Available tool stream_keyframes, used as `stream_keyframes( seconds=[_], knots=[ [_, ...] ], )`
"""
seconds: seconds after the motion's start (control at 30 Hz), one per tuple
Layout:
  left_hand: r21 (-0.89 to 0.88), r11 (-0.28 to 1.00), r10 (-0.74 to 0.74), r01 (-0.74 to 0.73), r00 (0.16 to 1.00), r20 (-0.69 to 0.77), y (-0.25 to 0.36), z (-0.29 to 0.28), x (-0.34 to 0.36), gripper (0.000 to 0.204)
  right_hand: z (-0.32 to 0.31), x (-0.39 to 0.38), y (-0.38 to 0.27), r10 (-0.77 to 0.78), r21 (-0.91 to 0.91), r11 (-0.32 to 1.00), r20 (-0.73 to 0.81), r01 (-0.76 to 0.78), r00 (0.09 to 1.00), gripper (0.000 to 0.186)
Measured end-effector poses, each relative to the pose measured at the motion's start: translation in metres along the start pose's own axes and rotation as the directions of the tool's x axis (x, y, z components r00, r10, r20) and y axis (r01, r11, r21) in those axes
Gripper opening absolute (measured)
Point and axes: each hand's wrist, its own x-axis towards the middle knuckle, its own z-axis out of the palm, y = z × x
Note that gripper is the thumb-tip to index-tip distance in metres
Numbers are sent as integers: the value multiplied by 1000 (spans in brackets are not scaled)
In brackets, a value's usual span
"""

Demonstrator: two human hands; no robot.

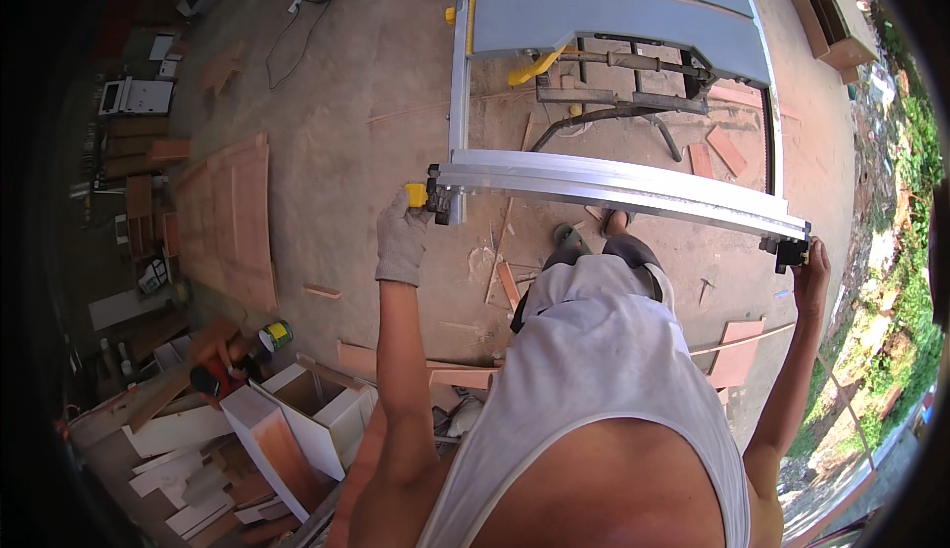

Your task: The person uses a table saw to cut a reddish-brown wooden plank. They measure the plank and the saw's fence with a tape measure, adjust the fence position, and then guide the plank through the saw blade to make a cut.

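Observation:
A long silver rip fence (618, 184) spans the two metal rails of a grey table saw (623, 14), across its near side. My left hand (402, 241), in a grey work glove, is closed on the yellow lever (417, 195) at the fence's left end. At the other end, my right hand (813, 281) grips the black end clamp (791, 251); its fingers are partly hidden behind that piece. Between the rails, a curved yellow handle (534, 69) sticks out under the saw's front edge.
Wood offcuts (726, 150) lie on the concrete floor, with a hammer (706, 291) to my right. A large brown panel (228, 222) lies left. White cabinet boxes (317, 400) and scrap boards fill the lower left. A black cord (297, 44) runs at the back. Greenery borders the right.

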Motion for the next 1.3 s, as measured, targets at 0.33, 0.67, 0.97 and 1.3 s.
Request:
stream_keyframes(
  seconds=[0.33, 0.67, 0.97, 1.3],
  knots=[
    [-3, 999, 44, -44, 998, 47, -9, -18, -28, 33, -6, -4, 2, -6, -8, 1000, 27, 6, 1000, 24],
    [-23, 1000, -3, 5, 994, 111, -8, -25, -8, 34, 11, 2, -7, -3, -2, 1000, -14, 3, 1000, 26],
    [95, 995, -47, 21, 959, 279, 2, -41, -16, 42, 9, -2, 2, -50, -30, 998, -83, 48, 995, 22],
    [175, 933, -294, 315, 946, -136, 26, 19, 7, 44, 3, -16, 25, -103, -17, 995, -132, 101, 986, 23]
  ],
)
